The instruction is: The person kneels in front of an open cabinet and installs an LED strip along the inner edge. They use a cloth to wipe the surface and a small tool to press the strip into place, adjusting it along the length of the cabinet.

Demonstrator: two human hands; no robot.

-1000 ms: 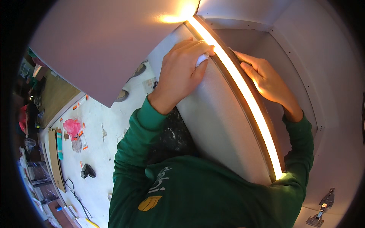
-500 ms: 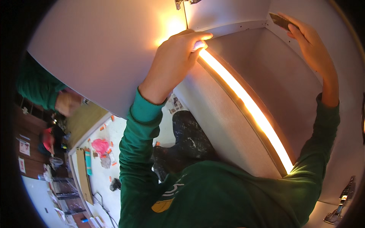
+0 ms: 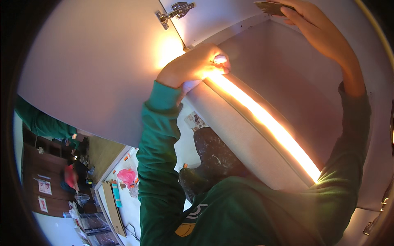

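My left hand [image 3: 197,64] is closed at the upper end of a glowing light strip [image 3: 266,119]. Its fingers are curled in, with a pale, purplish spot among them; what they hold is too bright and too covered to make out. The strip runs along the front edge of a pale cabinet panel [image 3: 242,127]. Raised at the upper right, my right hand [image 3: 314,26] grips a thin, flat brown piece [image 3: 274,8] between thumb and fingers, near the cabinet's inner wall. The piece's kind does not show.
A large pale door [image 3: 94,69] with a metal hinge [image 3: 174,14] stands at the left. Below lie a pink bag [image 3: 127,176], a long cardboard box [image 3: 113,209] and a turquoise roll [image 3: 117,194]. A person in red [image 3: 70,178] is farther off.
My left hand has turned and its fingers have curled in more at the strip's end. The right hand has moved up and left with the brown piece. The whole view has shifted.
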